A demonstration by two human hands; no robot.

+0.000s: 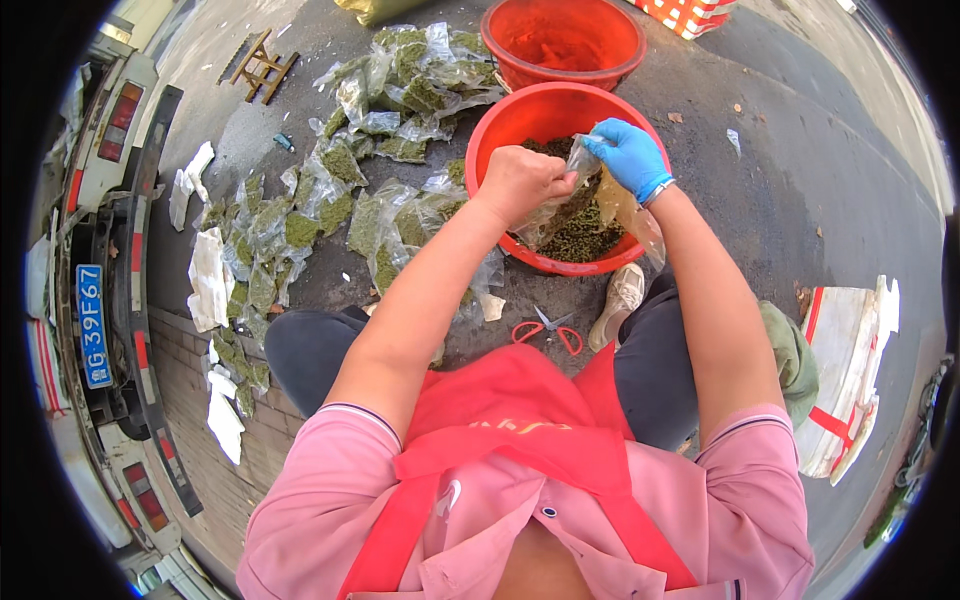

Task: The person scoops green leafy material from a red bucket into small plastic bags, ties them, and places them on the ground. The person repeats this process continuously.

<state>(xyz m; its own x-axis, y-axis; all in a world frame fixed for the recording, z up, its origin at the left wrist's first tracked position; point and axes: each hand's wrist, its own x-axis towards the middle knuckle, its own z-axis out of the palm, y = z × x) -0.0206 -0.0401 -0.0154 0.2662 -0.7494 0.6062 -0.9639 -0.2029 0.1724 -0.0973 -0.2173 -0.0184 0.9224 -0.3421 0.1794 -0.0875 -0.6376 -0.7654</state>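
Note:
Both my hands are over a red plastic tub (487, 128) that has green, grain-like bits (578, 238) in its bottom. Between them hangs a clear plastic bag (548, 222), partly inside the tub. My bare left hand (527, 183) is closed on one side of the bag's top. On my right hand (632, 158) is a blue glove, and its fingers pinch the other side of the bag. A yellowish flap of plastic (628, 212) droops below the right hand toward the tub's near rim. What is still inside the bag is hard to make out.
Many clear bags with green clumps (300, 225) lie left of the tub. A second red tub (575, 70) stands behind it. Red-handled scissors (548, 328) lie by my shoe (618, 300). There is a small wooden stool (264, 68), a white foam box (840, 375) and a parked truck (120, 270).

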